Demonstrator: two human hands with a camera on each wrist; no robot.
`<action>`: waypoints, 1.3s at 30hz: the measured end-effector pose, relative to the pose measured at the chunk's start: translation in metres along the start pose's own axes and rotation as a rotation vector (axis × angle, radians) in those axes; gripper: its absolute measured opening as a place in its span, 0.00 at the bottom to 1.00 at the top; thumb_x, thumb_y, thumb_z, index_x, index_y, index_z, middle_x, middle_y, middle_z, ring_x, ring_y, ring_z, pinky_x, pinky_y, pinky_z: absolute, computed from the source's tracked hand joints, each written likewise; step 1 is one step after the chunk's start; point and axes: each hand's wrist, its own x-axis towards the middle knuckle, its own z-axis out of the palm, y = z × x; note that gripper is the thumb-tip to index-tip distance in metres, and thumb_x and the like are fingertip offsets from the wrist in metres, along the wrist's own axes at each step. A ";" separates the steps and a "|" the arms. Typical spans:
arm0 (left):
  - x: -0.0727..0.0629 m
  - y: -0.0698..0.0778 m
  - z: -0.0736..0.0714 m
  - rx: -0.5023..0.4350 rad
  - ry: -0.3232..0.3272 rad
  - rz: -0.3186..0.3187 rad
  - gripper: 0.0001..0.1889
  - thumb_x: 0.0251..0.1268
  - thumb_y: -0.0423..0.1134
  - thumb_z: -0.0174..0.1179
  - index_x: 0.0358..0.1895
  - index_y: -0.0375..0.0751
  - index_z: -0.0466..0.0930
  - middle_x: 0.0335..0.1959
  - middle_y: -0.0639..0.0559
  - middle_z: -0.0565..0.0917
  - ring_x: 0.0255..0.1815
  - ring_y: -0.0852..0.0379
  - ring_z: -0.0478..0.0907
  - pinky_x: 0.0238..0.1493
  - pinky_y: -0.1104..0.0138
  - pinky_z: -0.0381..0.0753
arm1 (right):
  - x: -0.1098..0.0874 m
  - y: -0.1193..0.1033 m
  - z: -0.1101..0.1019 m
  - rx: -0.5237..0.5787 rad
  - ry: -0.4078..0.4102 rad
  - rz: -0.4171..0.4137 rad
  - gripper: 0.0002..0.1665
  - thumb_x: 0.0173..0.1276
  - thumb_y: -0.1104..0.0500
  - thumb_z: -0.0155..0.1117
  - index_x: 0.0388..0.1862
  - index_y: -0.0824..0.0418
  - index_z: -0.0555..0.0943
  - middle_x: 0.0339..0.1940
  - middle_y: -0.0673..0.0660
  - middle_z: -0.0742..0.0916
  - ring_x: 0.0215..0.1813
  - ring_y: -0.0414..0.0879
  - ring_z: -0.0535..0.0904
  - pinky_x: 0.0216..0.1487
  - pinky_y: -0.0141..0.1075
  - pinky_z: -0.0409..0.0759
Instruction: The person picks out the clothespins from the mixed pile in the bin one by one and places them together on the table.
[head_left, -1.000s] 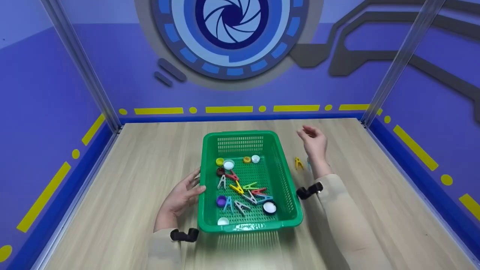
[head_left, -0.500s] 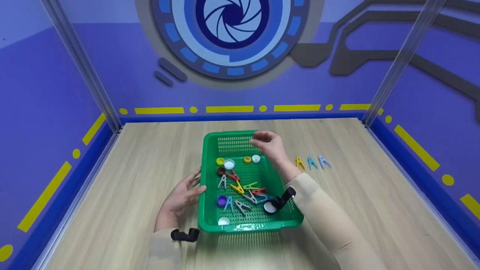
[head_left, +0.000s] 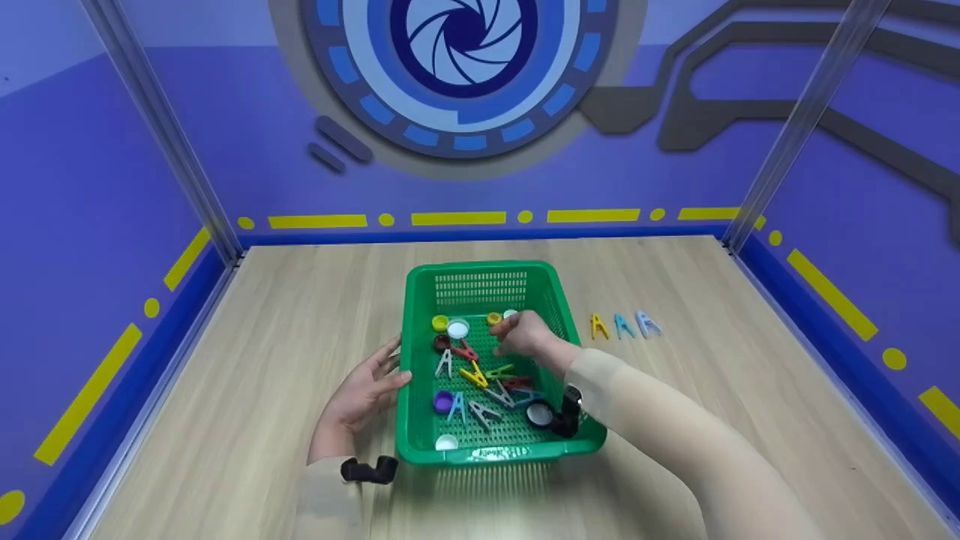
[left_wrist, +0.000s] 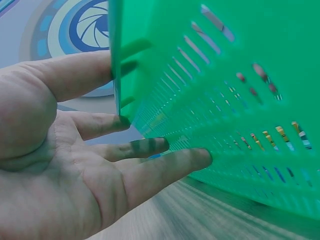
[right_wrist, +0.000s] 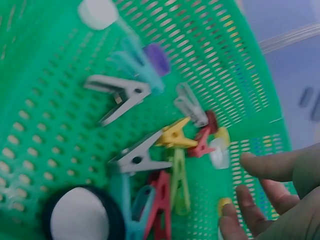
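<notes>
Head view: right hand (head_left: 525, 335), lowered since last frame into the green basket (head_left: 500, 454), bringing work to its clothespins (head_left: 472, 375) and caps (head_left: 457, 329); three loose clothespins (head_left: 620, 322) on the table (head_left: 315, 300). Left wrist: left hand (left_wrist: 65, 165), straight fingers against basket wall. Right wrist only: thumb and fingers apart, nothing seen held, yellow cap (right_wrist: 224, 203) near.

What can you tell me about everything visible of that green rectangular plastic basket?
The green rectangular plastic-looking basket stands upright on the pale wood-grain table, open-topped, with a smooth rim, slotted walls and a perforated floor. Colourful plastic clothespins and round caps lie scattered inside. The person's left hand touches its left side; their right hand hovers over its interior.
</notes>
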 end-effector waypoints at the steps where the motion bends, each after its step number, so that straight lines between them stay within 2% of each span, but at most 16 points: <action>1: 0.000 0.000 0.000 0.002 0.000 0.001 0.43 0.76 0.35 0.59 0.85 0.44 0.41 0.83 0.34 0.53 0.78 0.38 0.67 0.66 0.55 0.82 | 0.000 0.001 0.000 -0.019 -0.012 0.031 0.19 0.60 0.73 0.74 0.52 0.68 0.86 0.47 0.59 0.87 0.42 0.46 0.79 0.45 0.35 0.82; 3: 0.000 -0.001 0.000 0.008 0.001 0.004 0.43 0.76 0.35 0.58 0.85 0.43 0.41 0.84 0.34 0.53 0.78 0.36 0.65 0.66 0.54 0.81 | 0.000 0.002 0.000 -0.055 -0.046 0.091 0.18 0.60 0.72 0.74 0.51 0.66 0.87 0.41 0.55 0.87 0.34 0.42 0.73 0.36 0.33 0.74; 5: 0.000 -0.001 0.000 0.010 0.004 0.003 0.43 0.76 0.35 0.58 0.85 0.44 0.41 0.84 0.34 0.53 0.79 0.36 0.65 0.66 0.54 0.81 | 0.002 0.003 0.001 -0.100 -0.072 0.141 0.18 0.60 0.70 0.75 0.51 0.64 0.88 0.39 0.53 0.87 0.32 0.42 0.71 0.33 0.35 0.72; 6: 0.000 -0.001 0.000 0.013 0.005 0.003 0.43 0.76 0.36 0.58 0.85 0.44 0.41 0.84 0.34 0.53 0.79 0.36 0.65 0.66 0.54 0.81 | 0.002 0.004 0.001 -0.131 -0.085 0.160 0.19 0.60 0.70 0.75 0.51 0.63 0.88 0.39 0.53 0.89 0.32 0.42 0.73 0.34 0.35 0.74; 10: -0.001 0.000 0.000 0.022 0.010 0.003 0.43 0.77 0.36 0.59 0.85 0.44 0.42 0.83 0.34 0.54 0.78 0.37 0.66 0.66 0.53 0.81 | 0.005 0.007 0.003 -0.241 -0.110 0.194 0.19 0.60 0.68 0.77 0.52 0.61 0.89 0.51 0.56 0.91 0.44 0.42 0.83 0.48 0.40 0.85; 12: -0.001 0.000 0.001 0.024 0.015 0.002 0.42 0.77 0.36 0.58 0.85 0.44 0.42 0.83 0.34 0.54 0.78 0.37 0.67 0.66 0.53 0.81 | 0.007 0.008 0.004 -0.298 -0.114 0.197 0.19 0.59 0.67 0.77 0.51 0.61 0.90 0.55 0.56 0.91 0.44 0.42 0.83 0.47 0.39 0.86; 14: -0.001 0.000 0.001 0.026 0.015 0.002 0.42 0.77 0.36 0.58 0.85 0.44 0.42 0.83 0.34 0.54 0.78 0.37 0.67 0.66 0.53 0.81 | 0.009 0.008 0.006 -0.372 -0.117 0.194 0.18 0.59 0.65 0.79 0.50 0.60 0.90 0.54 0.55 0.91 0.37 0.41 0.80 0.39 0.35 0.84; 17: 0.000 0.001 0.002 0.031 0.021 0.000 0.42 0.77 0.36 0.58 0.85 0.44 0.43 0.83 0.35 0.55 0.78 0.37 0.67 0.66 0.53 0.81 | 0.010 0.007 0.010 -0.532 -0.141 0.163 0.15 0.59 0.60 0.80 0.47 0.59 0.91 0.47 0.53 0.92 0.28 0.39 0.73 0.29 0.30 0.73; 19: 0.000 0.001 0.002 0.035 0.021 0.003 0.42 0.77 0.36 0.58 0.85 0.44 0.43 0.83 0.34 0.55 0.78 0.37 0.67 0.66 0.53 0.81 | 0.010 0.007 0.013 -0.624 -0.152 0.119 0.14 0.59 0.56 0.80 0.44 0.58 0.92 0.44 0.51 0.92 0.28 0.39 0.72 0.28 0.28 0.70; 22: 0.001 0.001 0.002 0.029 0.021 0.001 0.42 0.76 0.36 0.59 0.85 0.45 0.43 0.83 0.34 0.55 0.77 0.38 0.69 0.65 0.54 0.82 | 0.008 0.006 0.016 -0.703 -0.153 0.057 0.12 0.59 0.55 0.81 0.41 0.57 0.92 0.43 0.51 0.93 0.35 0.40 0.80 0.36 0.29 0.79; 25: 0.001 0.001 0.001 0.019 0.007 0.005 0.43 0.76 0.35 0.59 0.85 0.44 0.42 0.83 0.33 0.55 0.76 0.39 0.71 0.64 0.54 0.83 | 0.007 0.005 0.019 -0.706 -0.142 0.035 0.12 0.58 0.57 0.81 0.41 0.57 0.93 0.45 0.52 0.93 0.47 0.45 0.86 0.49 0.34 0.86; 28: 0.001 0.001 0.000 0.016 0.000 0.007 0.43 0.76 0.36 0.59 0.85 0.44 0.42 0.83 0.33 0.55 0.74 0.41 0.72 0.64 0.56 0.83 | 0.006 0.004 0.020 -0.697 -0.140 0.026 0.13 0.57 0.58 0.82 0.42 0.57 0.92 0.45 0.53 0.93 0.50 0.48 0.87 0.53 0.38 0.87; 31: 0.001 0.000 0.000 0.012 0.000 0.003 0.43 0.76 0.36 0.59 0.85 0.44 0.41 0.83 0.33 0.55 0.73 0.43 0.73 0.63 0.56 0.84 | 0.006 0.004 0.022 -0.657 -0.150 0.027 0.12 0.57 0.57 0.82 0.39 0.59 0.91 0.36 0.50 0.91 0.40 0.43 0.84 0.43 0.34 0.84; 35: 0.001 0.000 0.000 -0.001 0.013 -0.011 0.42 0.77 0.35 0.58 0.85 0.45 0.43 0.83 0.34 0.56 0.74 0.41 0.73 0.62 0.56 0.84 | 0.005 0.004 0.024 -0.614 -0.170 0.018 0.10 0.58 0.57 0.82 0.30 0.59 0.87 0.25 0.47 0.81 0.29 0.41 0.72 0.31 0.33 0.72; 36: 0.001 0.000 0.001 -0.002 0.017 -0.014 0.42 0.77 0.35 0.58 0.85 0.46 0.43 0.83 0.35 0.57 0.74 0.40 0.73 0.63 0.56 0.84 | 0.005 0.004 0.025 -0.615 -0.177 0.011 0.11 0.58 0.58 0.81 0.24 0.57 0.85 0.22 0.46 0.79 0.26 0.40 0.70 0.27 0.33 0.70; 39: 0.001 0.000 0.001 0.005 0.025 -0.018 0.42 0.77 0.36 0.58 0.85 0.46 0.43 0.83 0.35 0.57 0.75 0.39 0.72 0.63 0.56 0.83 | 0.007 0.004 0.025 -0.604 -0.223 -0.035 0.24 0.60 0.63 0.76 0.12 0.54 0.72 0.14 0.46 0.67 0.19 0.41 0.58 0.22 0.34 0.59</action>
